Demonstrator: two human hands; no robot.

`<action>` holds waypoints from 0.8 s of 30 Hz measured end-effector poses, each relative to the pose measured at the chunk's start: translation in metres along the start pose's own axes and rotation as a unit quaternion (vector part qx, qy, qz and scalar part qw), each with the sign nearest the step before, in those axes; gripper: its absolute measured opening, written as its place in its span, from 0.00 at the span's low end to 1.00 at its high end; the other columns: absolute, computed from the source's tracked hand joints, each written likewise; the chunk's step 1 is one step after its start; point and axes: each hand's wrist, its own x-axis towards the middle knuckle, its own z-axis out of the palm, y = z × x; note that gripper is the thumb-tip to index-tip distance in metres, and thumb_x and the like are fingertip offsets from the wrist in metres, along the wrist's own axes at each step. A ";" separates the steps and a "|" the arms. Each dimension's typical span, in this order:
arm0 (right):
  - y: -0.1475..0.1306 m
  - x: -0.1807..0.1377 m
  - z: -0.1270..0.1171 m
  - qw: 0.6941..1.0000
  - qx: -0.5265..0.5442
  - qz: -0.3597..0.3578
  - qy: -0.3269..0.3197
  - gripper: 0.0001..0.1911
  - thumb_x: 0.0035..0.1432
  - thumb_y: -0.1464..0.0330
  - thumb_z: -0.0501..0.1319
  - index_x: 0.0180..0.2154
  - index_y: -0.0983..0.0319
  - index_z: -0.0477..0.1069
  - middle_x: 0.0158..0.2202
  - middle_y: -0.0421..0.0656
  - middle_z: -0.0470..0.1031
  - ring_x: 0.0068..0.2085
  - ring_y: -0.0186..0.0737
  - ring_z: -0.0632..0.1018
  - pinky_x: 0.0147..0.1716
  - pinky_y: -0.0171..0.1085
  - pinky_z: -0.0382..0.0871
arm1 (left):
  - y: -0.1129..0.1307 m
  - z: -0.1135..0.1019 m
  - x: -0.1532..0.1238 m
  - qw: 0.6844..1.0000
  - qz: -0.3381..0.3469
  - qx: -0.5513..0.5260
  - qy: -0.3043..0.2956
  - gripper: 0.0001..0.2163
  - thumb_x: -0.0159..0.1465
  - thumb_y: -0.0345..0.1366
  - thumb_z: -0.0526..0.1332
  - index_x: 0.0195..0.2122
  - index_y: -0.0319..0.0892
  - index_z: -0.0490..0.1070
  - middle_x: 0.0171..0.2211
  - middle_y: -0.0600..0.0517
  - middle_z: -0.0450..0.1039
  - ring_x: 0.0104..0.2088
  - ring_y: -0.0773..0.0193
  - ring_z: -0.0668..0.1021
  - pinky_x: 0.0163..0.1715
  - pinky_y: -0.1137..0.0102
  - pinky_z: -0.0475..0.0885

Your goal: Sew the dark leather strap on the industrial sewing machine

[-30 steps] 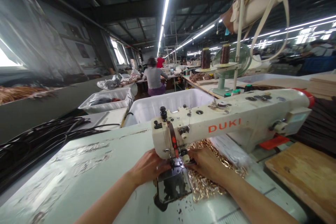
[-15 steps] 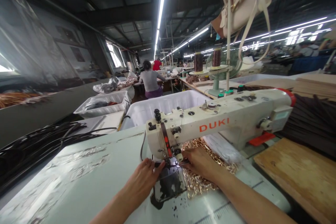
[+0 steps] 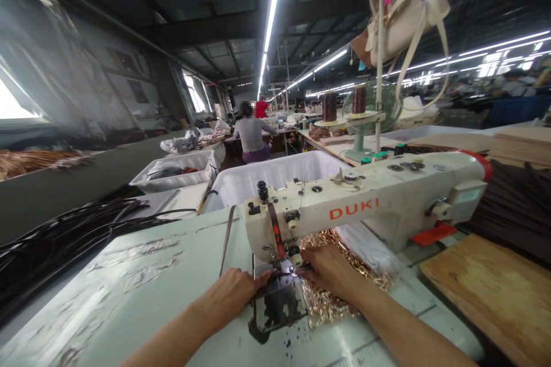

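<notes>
Left hand: lay flat, fingers together, pressing the strap by the needle plate.
Right hand: pinched the strap under the machine, resting on the chain.

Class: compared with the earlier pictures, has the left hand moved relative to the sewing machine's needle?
Yes. The left hand has drawn back toward the person, away from the white sewing machine.

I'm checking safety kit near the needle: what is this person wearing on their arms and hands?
Nothing shows on either. The left hand and right hand are bare, with no gloves, and no rings or watch can be made out. Both forearms are uncovered as far as the bottom edge of the picture; no sleeve or cuff comes into view.
</notes>
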 end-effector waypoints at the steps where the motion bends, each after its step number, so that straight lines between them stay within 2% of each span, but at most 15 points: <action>1: 0.000 0.000 0.000 1.000 0.000 0.000 0.000 0.10 0.59 0.60 0.60 0.36 0.60 0.72 0.35 0.42 0.77 0.36 0.41 0.77 0.30 0.33 0.59 | -0.001 0.000 -0.001 1.000 -0.002 -0.014 0.000 0.26 0.63 0.24 0.48 0.61 0.49 0.53 0.24 0.54 0.73 0.23 0.63 0.77 0.22 0.75 0.68; 4: -0.001 -0.001 -0.001 1.000 0.000 0.000 -0.001 0.09 0.59 0.61 0.61 0.36 0.60 0.72 0.35 0.41 0.77 0.36 0.41 0.77 0.30 0.33 0.59 | -0.004 -0.003 -0.006 0.997 -0.006 -0.073 -0.008 0.27 0.62 0.26 0.48 0.62 0.51 0.51 0.23 0.55 0.72 0.22 0.66 0.76 0.21 0.77 0.68; 6: -0.001 -0.001 -0.002 1.000 0.002 0.001 -0.003 0.10 0.59 0.61 0.60 0.37 0.60 0.72 0.35 0.42 0.77 0.36 0.41 0.77 0.31 0.33 0.59 | -0.005 -0.008 -0.009 0.980 -0.023 -0.192 -0.052 0.28 0.62 0.26 0.46 0.63 0.54 0.50 0.24 0.56 0.73 0.19 0.67 0.76 0.18 0.79 0.67; 9: -0.001 -0.002 -0.003 1.000 0.005 0.003 -0.006 0.11 0.60 0.60 0.59 0.38 0.60 0.73 0.37 0.42 0.77 0.37 0.41 0.77 0.32 0.33 0.60 | 0.000 -0.015 -0.012 0.901 -0.074 -0.404 -0.142 0.27 0.62 0.29 0.46 0.62 0.56 0.50 0.25 0.56 0.75 0.17 0.64 0.77 0.14 0.77 0.68; 11: -0.001 -0.002 -0.004 1.000 0.007 0.005 -0.008 0.11 0.61 0.60 0.58 0.38 0.60 0.73 0.37 0.42 0.77 0.38 0.41 0.77 0.32 0.33 0.60 | 0.012 -0.017 -0.012 0.852 -0.128 -0.470 -0.189 0.33 0.58 0.32 0.55 0.64 0.54 0.47 0.21 0.56 0.74 0.19 0.57 0.78 0.13 0.73 0.70; 12: -0.001 -0.002 -0.004 1.000 0.008 0.006 -0.009 0.12 0.61 0.59 0.58 0.38 0.60 0.73 0.37 0.42 0.77 0.38 0.41 0.77 0.32 0.33 0.60 | 0.020 -0.017 -0.011 0.840 -0.157 -0.481 -0.197 0.38 0.54 0.32 0.60 0.64 0.52 0.45 0.20 0.56 0.73 0.20 0.54 0.79 0.14 0.70 0.71; 13: -0.001 -0.002 -0.003 1.000 0.008 0.007 -0.010 0.12 0.61 0.59 0.58 0.38 0.60 0.73 0.37 0.42 0.77 0.38 0.41 0.77 0.33 0.33 0.60 | 0.029 -0.016 -0.010 0.841 -0.178 -0.475 -0.190 0.42 0.51 0.32 0.63 0.65 0.49 0.43 0.21 0.55 0.73 0.23 0.51 0.79 0.16 0.68 0.73; 14: -0.001 -0.001 -0.003 1.000 0.008 0.008 -0.011 0.13 0.61 0.58 0.58 0.38 0.60 0.73 0.37 0.43 0.77 0.38 0.41 0.77 0.33 0.34 0.60 | 0.040 -0.015 -0.008 0.857 -0.189 -0.450 -0.166 0.45 0.49 0.34 0.66 0.65 0.47 0.43 0.25 0.52 0.75 0.26 0.49 0.80 0.20 0.64 0.75; 16: -0.001 -0.001 -0.002 1.000 0.006 0.009 -0.012 0.12 0.61 0.59 0.58 0.38 0.60 0.73 0.37 0.43 0.77 0.38 0.41 0.77 0.34 0.34 0.61 | 0.060 -0.014 -0.004 0.909 -0.189 -0.360 -0.097 0.45 0.47 0.40 0.69 0.64 0.41 0.48 0.38 0.43 0.76 0.37 0.45 0.79 0.34 0.58 0.76; 18: -0.001 0.000 -0.001 1.000 0.004 0.009 -0.012 0.12 0.61 0.59 0.58 0.38 0.60 0.73 0.37 0.42 0.77 0.38 0.41 0.77 0.34 0.33 0.61 | 0.080 -0.014 0.002 0.944 -0.183 -0.271 -0.052 0.43 0.48 0.46 0.69 0.62 0.32 0.54 0.50 0.35 0.70 0.47 0.43 0.75 0.47 0.57 0.71; 19: -0.001 0.000 -0.001 1.000 0.003 0.009 -0.011 0.12 0.61 0.59 0.58 0.38 0.60 0.73 0.37 0.42 0.77 0.38 0.41 0.77 0.34 0.33 0.61 | 0.088 -0.014 0.006 0.951 -0.186 -0.242 -0.044 0.42 0.49 0.49 0.67 0.61 0.30 0.56 0.53 0.33 0.67 0.50 0.43 0.73 0.50 0.57 0.68; 22: -0.001 -0.001 -0.002 1.000 0.001 0.008 -0.011 0.12 0.61 0.59 0.58 0.39 0.60 0.73 0.37 0.42 0.77 0.38 0.40 0.77 0.33 0.33 0.61 | 0.105 -0.006 0.016 0.963 -0.192 -0.187 -0.014 0.40 0.53 0.54 0.63 0.58 0.25 0.60 0.58 0.28 0.60 0.56 0.41 0.67 0.55 0.57 0.63; 24: -0.001 -0.001 -0.002 1.000 0.002 0.004 -0.010 0.11 0.61 0.60 0.58 0.38 0.60 0.73 0.37 0.42 0.77 0.38 0.40 0.77 0.33 0.33 0.61 | 0.110 0.011 0.021 0.973 -0.175 -0.151 0.015 0.42 0.52 0.56 0.63 0.58 0.24 0.60 0.58 0.26 0.57 0.57 0.40 0.65 0.55 0.57 0.64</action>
